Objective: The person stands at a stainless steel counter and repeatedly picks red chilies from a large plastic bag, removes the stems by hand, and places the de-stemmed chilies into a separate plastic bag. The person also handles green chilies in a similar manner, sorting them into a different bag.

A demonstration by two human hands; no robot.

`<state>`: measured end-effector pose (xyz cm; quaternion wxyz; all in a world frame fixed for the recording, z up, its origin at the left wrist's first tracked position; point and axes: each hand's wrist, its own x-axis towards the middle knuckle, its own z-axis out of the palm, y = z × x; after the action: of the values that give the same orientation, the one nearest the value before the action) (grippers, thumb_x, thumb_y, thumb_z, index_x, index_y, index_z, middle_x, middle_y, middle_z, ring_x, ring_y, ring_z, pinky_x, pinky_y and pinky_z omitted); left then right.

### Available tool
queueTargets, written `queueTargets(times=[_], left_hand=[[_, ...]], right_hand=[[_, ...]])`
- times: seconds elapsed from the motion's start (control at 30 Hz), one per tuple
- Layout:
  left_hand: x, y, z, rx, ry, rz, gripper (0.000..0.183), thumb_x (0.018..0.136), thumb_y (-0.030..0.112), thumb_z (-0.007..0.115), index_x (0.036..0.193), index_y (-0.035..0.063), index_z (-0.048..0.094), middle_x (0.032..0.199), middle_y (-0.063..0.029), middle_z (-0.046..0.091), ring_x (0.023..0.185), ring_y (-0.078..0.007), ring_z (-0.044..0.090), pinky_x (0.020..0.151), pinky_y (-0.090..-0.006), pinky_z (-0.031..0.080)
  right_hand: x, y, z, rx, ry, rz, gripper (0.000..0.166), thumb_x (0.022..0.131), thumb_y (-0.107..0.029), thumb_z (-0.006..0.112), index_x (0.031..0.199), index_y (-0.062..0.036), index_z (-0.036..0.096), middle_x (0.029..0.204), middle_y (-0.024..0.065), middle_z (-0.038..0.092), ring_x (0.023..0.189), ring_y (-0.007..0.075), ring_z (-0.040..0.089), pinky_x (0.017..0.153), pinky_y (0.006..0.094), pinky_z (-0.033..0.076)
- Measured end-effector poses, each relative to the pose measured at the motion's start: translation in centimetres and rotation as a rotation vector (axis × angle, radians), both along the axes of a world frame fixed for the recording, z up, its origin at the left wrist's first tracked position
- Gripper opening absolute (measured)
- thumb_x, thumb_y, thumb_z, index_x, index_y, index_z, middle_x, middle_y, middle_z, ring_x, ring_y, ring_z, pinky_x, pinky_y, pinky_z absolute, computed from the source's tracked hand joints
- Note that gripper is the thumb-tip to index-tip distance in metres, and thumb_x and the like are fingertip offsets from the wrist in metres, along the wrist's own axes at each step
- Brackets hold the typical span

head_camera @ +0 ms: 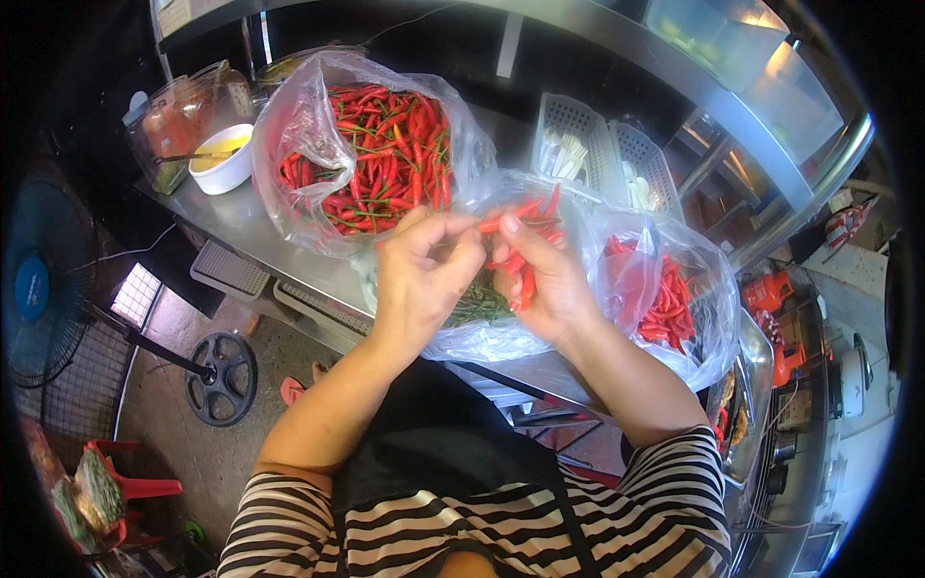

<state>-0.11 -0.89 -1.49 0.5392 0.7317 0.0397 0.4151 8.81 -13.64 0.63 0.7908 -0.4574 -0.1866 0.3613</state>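
Observation:
My right hand (pixel 545 282) is closed around several red chili peppers (pixel 526 278), their tips poking out above and below the fingers. Between thumb and forefinger it pinches one red chili (pixel 490 226), whose end meets the fingertips of my left hand (pixel 430 271). The stem itself is hidden there. Beneath both hands a clear plastic bag (pixel 477 343) contains green chili stems (pixel 478 307). To the left, a big open plastic bag (pixel 289 137) is full of stemmed red chilies (pixel 390 152). A smaller bag (pixel 712 318) at right contains red chilies (pixel 661 303) without visible stems.
A white bowl (pixel 220 180) of yellow liquid with a utensil stands beside jars (pixel 162 134) on the steel table (pixel 238 217). Perforated plastic baskets (pixel 574 115) hold utensils behind. A metal tray (pixel 755 404) is at right, a standing fan (pixel 47 282) at left.

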Motion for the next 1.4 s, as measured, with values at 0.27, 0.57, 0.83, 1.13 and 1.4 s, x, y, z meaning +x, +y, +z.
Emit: queueTargets(times=[0.27, 0.57, 0.83, 1.13, 1.4], left_hand=[[0.2, 0.3, -0.2, 0.22, -0.03, 0.027, 0.012, 0.075, 0.001, 0.066, 0.087, 0.0007, 0.068, 0.077, -0.0059, 0.056, 0.069, -0.0127, 0.057, 0.061, -0.0255, 0.046], [0.0, 3.3, -1.7, 0.67, 0.238, 0.079, 0.019, 0.082, 0.019, 0.067, 0.078, 0.0008, 0.066, 0.078, -0.0163, 0.06, 0.07, -0.034, 0.058, 0.068, -0.0417, 0.046], [0.4, 2.3, -0.3, 0.748, 0.195, 0.122, 0.024, 0.092, 0.02, 0.055, 0.096, 0.0004, 0.068, 0.09, -0.0172, 0.063, 0.08, -0.0295, 0.061, 0.076, -0.0396, 0.049], [-0.3, 1.4, 0.4, 0.708, 0.176, 0.147, 0.017, 0.087, 0.009, 0.055, 0.094, 0.0014, 0.068, 0.092, -0.0162, 0.063, 0.087, -0.0311, 0.061, 0.077, -0.0406, 0.048], [0.4, 0.5, -0.2, 0.626, 0.093, 0.038, 0.016, 0.08, -0.001, 0.056, 0.09, 0.0022, 0.068, 0.092, -0.0144, 0.063, 0.09, -0.0318, 0.06, 0.078, -0.0411, 0.047]], right_hand=[[1.1, -0.7, -0.6, 0.027, 0.318, 0.214, 0.022, 0.093, -0.029, 0.062, 0.097, -0.0066, 0.063, 0.068, -0.0009, 0.059, 0.04, 0.0078, 0.046, 0.036, 0.0206, 0.032], [2.6, 1.6, 3.5, -0.399, -0.443, -0.001, 0.023, 0.086, -0.026, 0.068, 0.101, -0.0088, 0.062, 0.083, 0.0019, 0.065, 0.053, 0.0043, 0.052, 0.038, 0.0183, 0.037], [-3.0, 8.6, 8.1, -0.618, -1.678, 0.18, 0.025, 0.084, -0.028, 0.068, 0.099, -0.0082, 0.064, 0.082, 0.0035, 0.065, 0.06, 0.0075, 0.055, 0.047, 0.0227, 0.04], [-6.1, 8.4, 10.1, -0.616, -1.846, 0.285, 0.027, 0.082, -0.03, 0.069, 0.098, -0.0075, 0.066, 0.081, 0.0054, 0.065, 0.067, 0.011, 0.058, 0.056, 0.0277, 0.044], [-4.5, 0.4, 20.6, -0.95, -1.876, 0.075, 0.03, 0.08, -0.032, 0.069, 0.096, -0.0068, 0.067, 0.079, 0.007, 0.065, 0.074, 0.0141, 0.061, 0.065, 0.0321, 0.047]])
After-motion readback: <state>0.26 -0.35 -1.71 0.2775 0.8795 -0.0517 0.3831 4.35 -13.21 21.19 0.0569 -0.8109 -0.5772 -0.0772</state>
